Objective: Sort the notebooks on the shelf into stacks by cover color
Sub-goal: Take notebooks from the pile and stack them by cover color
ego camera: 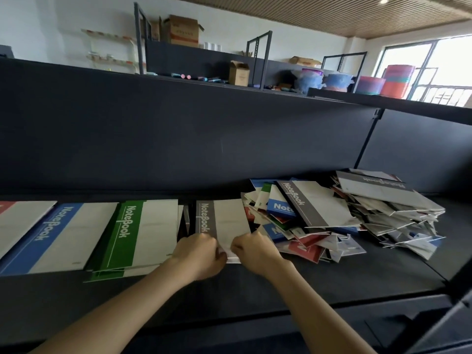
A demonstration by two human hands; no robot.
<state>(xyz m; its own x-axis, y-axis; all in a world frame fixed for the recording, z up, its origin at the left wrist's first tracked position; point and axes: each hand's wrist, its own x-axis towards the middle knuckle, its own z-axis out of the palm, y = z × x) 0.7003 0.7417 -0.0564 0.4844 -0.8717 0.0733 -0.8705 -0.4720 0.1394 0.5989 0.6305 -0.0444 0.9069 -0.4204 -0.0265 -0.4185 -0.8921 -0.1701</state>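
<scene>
Two hands, your left hand (201,254) and right hand (255,251), pinch the near edge of the grey notebook (224,218) on the shelf (332,277), between the green stack (143,233) and the mixed heap (344,221). It looks thin, light, floppy and probably slick, so support it near the spine.

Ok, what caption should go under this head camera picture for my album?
Left hand and right hand grip the grey notebook beside the green stack, unsorted pile waiting at right.
</scene>
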